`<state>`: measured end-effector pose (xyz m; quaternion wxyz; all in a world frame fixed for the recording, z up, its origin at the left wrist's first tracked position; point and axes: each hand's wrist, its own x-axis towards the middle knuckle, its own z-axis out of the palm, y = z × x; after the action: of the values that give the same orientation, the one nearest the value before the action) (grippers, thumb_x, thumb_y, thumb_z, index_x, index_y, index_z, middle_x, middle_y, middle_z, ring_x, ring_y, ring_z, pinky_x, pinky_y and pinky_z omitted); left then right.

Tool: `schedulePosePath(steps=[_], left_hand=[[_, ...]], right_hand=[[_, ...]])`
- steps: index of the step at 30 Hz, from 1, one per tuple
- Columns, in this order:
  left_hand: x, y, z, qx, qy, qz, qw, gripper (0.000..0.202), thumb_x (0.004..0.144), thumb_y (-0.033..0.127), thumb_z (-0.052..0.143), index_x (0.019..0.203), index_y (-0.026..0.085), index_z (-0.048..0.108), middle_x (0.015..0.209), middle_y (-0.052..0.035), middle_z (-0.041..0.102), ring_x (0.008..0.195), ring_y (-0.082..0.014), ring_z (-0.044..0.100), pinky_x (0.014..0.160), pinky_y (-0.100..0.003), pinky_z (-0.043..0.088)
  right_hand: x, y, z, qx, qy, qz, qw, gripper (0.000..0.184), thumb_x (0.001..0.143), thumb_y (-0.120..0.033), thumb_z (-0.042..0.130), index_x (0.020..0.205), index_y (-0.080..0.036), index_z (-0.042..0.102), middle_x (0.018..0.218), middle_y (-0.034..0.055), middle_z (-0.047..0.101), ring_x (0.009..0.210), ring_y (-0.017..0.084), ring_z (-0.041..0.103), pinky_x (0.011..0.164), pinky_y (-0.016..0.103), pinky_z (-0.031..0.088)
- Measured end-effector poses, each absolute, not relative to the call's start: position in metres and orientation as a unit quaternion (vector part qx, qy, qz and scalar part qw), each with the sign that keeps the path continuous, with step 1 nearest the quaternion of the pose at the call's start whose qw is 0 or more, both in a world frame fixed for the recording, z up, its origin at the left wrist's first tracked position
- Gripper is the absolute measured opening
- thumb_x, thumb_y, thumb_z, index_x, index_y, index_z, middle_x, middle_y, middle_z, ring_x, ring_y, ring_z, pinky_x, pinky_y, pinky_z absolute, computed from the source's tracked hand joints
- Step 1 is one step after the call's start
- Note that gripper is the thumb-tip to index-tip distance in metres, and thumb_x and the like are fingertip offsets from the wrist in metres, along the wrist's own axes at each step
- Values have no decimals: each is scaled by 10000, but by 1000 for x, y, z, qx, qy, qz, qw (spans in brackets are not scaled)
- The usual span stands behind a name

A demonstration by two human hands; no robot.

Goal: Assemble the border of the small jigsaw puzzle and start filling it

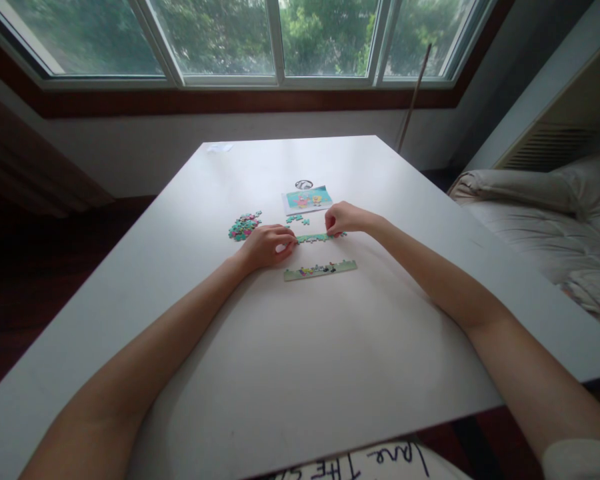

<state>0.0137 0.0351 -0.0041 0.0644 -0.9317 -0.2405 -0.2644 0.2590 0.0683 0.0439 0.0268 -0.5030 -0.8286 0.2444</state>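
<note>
Puzzle strip [314, 237] lies just nearer you than the reference picture [307, 199], your left hand [267, 245] and right hand [344, 218] pinching its ends. Only it and a longer strip [320, 269] look joined; the heap [244, 226] (left of the picture) lies loose.

White table [330, 373] — rectangular, plain top. Lying on it: a pile [244, 226] of loose puzzle pieces at left centre; a card [307, 199] with a small dark ring [304, 184] just beyond it; stray pieces [297, 219] near the card; a short strip [314, 237]; a long strip [320, 269] nearer — both joined. A white scrap [220, 148] sits at the far left corner.
</note>
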Motion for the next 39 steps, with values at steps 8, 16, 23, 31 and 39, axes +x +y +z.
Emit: schedulePosePath(steps=[8, 16, 23, 31, 39], left_hand=[[13, 34, -4, -932, -245, -259, 57, 212, 856, 243, 481, 854, 208, 691, 879, -21, 709, 778, -133, 643, 689, -231, 480], [12, 36, -7, -932, -247, -258, 56, 230, 860, 250, 466, 853, 203, 691, 884, -31, 708, 786, -136, 639, 696, -234, 493], [12, 36, -6, -934, -240, -258, 56, 208, 855, 238, 482, 861, 205, 687, 884, -26, 706, 786, -136, 637, 691, -238, 486], [11, 37, -8, -934, -231, -266, 57, 192, 843, 216, 493, 856, 205, 684, 878, -18, 705, 782, -130, 634, 690, -230, 480], [11, 36, -7, -935, -238, -259, 54, 204, 844, 220, 484, 864, 207, 687, 892, -20, 706, 797, -135, 634, 712, -236, 488]], right_hand=[[266, 75, 47, -490, -850, 190, 44, 90, 677, -168, 679, 748, -130, 718, 721, 35, 706, 668, 118, 616, 599, 197, 430], [272, 76, 52, -478, -862, 166, 23, 150, 665, -229, 701, 778, -133, 722, 764, 34, 690, 686, 117, 574, 586, 207, 386], [270, 78, 44, -437, -882, 178, -9, 189, 672, -241, 696, 831, -141, 715, 782, 32, 670, 667, 112, 551, 574, 209, 365], [289, 84, 55, -461, -867, 191, -11, 256, 664, -299, 705, 856, -129, 719, 823, 53, 677, 701, 126, 561, 611, 224, 382], [292, 85, 51, -470, -854, 218, -38, 280, 595, -355, 753, 796, -162, 726, 818, 38, 686, 707, 138, 575, 617, 236, 384]])
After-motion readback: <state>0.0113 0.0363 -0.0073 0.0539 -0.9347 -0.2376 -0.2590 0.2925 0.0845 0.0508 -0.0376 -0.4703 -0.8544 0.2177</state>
